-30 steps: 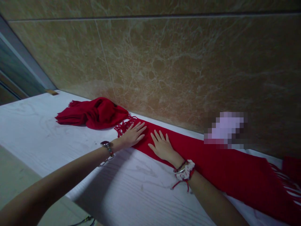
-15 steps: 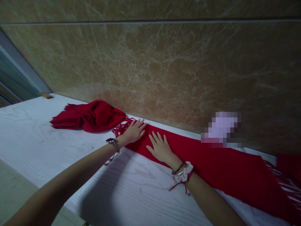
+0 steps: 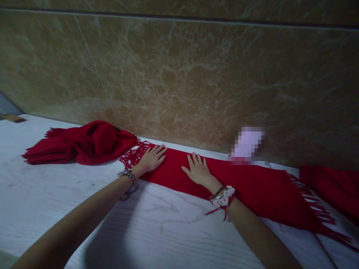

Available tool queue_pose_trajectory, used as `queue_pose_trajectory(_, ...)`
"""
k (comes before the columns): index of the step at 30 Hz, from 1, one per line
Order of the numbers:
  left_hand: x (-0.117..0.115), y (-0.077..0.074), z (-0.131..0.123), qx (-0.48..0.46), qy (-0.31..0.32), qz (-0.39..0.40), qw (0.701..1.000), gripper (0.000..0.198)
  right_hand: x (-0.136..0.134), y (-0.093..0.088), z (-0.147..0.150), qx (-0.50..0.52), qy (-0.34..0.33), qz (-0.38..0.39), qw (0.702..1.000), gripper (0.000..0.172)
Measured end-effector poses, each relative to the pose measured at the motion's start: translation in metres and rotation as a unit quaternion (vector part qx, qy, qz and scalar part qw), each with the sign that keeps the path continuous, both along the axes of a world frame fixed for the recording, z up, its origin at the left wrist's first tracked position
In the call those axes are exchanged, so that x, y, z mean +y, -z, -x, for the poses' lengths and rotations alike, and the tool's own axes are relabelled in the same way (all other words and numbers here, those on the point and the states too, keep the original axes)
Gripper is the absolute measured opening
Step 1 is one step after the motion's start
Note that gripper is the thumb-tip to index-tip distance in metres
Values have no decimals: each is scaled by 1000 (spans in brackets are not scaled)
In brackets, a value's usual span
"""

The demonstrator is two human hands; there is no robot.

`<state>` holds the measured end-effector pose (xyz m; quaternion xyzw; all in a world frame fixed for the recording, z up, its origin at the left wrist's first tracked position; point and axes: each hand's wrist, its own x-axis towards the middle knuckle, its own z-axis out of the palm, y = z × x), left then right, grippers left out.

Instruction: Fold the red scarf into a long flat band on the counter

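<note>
A red fringed scarf (image 3: 252, 186) lies stretched lengthwise on a white wood-grain table (image 3: 168, 228), close to the wall. My left hand (image 3: 151, 158) rests flat on its left end beside the tangled fringe, fingers extended. Farther right along the cloth, my right hand (image 3: 198, 170) also lies palm down with its fingers spread. Neither hand grips anything. The scarf's right end fans out in loose fringe strands. Left of my left hand sits a bunched, partly folded red scarf (image 3: 84, 144), its outer end fringed.
A brown marbled wall (image 3: 174, 82) runs along the table's back edge. Against it stands a pixelated pink object (image 3: 246, 144). More red cloth (image 3: 333, 186) lies at the far right, and a small brown piece (image 3: 14, 118) sits at the back left corner.
My right hand has slid right along the scarf, widening the gap from my left hand, which stays near the fringed end. The view has shifted right, showing more of the red cloth there.
</note>
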<state>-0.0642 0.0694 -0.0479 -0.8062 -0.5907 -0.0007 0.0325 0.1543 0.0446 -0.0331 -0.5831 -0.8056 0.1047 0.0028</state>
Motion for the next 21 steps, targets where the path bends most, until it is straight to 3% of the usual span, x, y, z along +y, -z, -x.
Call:
queue_pose_trajectory(7,4,5,3,14,8,-14,1000,48,-13,2,-56,-10,15,-36,999,63)
queue_pose_trajectory(15,6,6,3,34,11,-19,999,49,-28,2,-31,37,-64,-85,994,67)
queue_pose_trajectory(18,5,6,2,42,8,-18,999,50,-30,5,-47,19,-42,-59,997,67)
queue_pose_trajectory(21,6,6,3,34,12,-26,999,51,-32,5,-86,-22,21,-46,998,68)
